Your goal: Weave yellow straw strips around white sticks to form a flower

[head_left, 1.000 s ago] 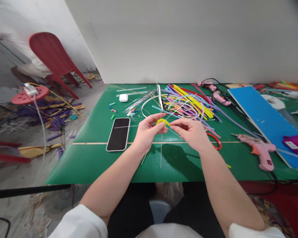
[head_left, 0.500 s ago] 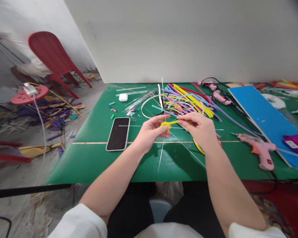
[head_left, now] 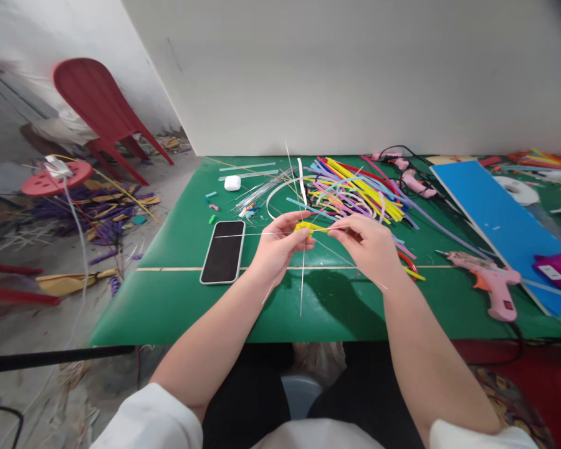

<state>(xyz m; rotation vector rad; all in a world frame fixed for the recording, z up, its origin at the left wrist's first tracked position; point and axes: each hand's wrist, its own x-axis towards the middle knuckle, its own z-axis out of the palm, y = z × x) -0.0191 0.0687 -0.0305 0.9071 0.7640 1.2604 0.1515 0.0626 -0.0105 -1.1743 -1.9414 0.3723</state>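
Between the thumb and fingers of my left hand is a small yellow woven piece. Thin whitish rods stick out from it in several directions, one reaching over the phone. My right hand is closed in a pinch on a yellow strip that runs from the woven piece; its far part is hidden behind the hand. Both hands are held above the green table, with the fingertips close together but apart. Near my right wrist, a yellow strip end and a red curved piece show.
A black-screened phone lies to the left, below a white earbud case. Behind my hands is a pile of coloured strips. A pink glue gun and a blue board lie right on the green table.
The woven piece has shifted slightly left and up and its rods have turned. My right hand has moved a little left, and less of the yellow strip shows between the hands.
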